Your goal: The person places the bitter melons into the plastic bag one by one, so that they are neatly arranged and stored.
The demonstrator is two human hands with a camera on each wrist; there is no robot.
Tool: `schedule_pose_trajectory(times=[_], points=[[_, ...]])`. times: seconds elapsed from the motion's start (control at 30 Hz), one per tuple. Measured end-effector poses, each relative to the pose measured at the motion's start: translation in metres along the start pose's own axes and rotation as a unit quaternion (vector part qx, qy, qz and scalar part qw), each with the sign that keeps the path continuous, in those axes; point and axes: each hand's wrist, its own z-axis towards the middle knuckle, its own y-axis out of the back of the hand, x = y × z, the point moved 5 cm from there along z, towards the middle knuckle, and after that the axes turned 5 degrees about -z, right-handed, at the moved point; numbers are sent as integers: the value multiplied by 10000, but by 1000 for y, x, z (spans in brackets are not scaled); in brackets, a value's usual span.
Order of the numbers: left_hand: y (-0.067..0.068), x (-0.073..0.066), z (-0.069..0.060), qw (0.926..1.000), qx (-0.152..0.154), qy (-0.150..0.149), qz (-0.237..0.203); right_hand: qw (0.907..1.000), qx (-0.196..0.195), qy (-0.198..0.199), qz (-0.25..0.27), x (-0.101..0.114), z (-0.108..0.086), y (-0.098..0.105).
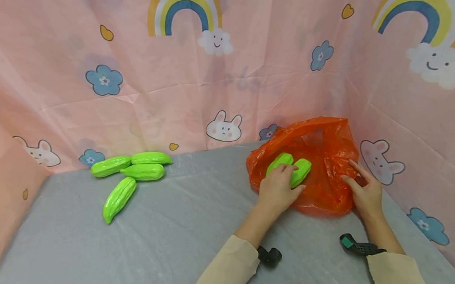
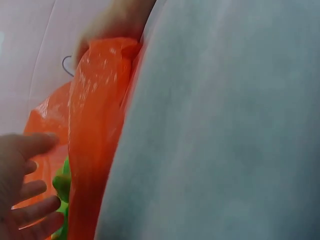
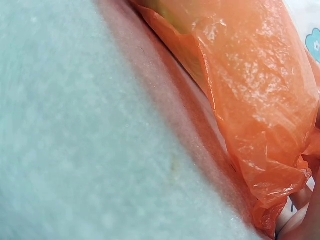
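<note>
An orange-red plastic bag (image 1: 320,199) lies on its side with its mouth facing me. Inside it are two bright green ridged vegetables that look like bitter gourds, a left one (image 1: 282,159) and a right one (image 1: 303,168). My left hand (image 1: 276,189) reaches into the bag's mouth over them. In the left wrist view, the fingers of this left hand (image 2: 30,200) are spread and loose beside the green gourds (image 2: 62,185). With thumb and fingers, my right hand (image 1: 369,193) pinches the bag's right edge. The right wrist view shows bunched plastic (image 3: 272,200) at its fingers.
Several more green gourds (image 1: 146,172) lie in a group at the back left of the grey tabletop (image 1: 159,248). One gourd (image 1: 119,200) sits nearer to me. Pink printed cloth (image 1: 160,85) hangs behind and along both sides, close to the bag.
</note>
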Motion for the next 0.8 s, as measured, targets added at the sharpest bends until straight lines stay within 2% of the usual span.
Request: schedule_pose_trajectory(times=[0.07,0.17,0.4,0.67,0.8], points=[[-3,-2,-1,9999,90,-39,123,10000,3,19,-8,0,-1,-1],[-6,0,-2,9996,62,-71,255,10000,1,48,-22,0,-2,-2],[-8,5,-3,9999,-90,-46,73,10000,76,48,-40,0,-3,-2],[4,15,-5,9962,-626,418,-431,9999,30,74,-62,-2,-2,-1],[12,19,-5,9938,-764,593,-542,9998,4,193,-97,0,-1,0]])
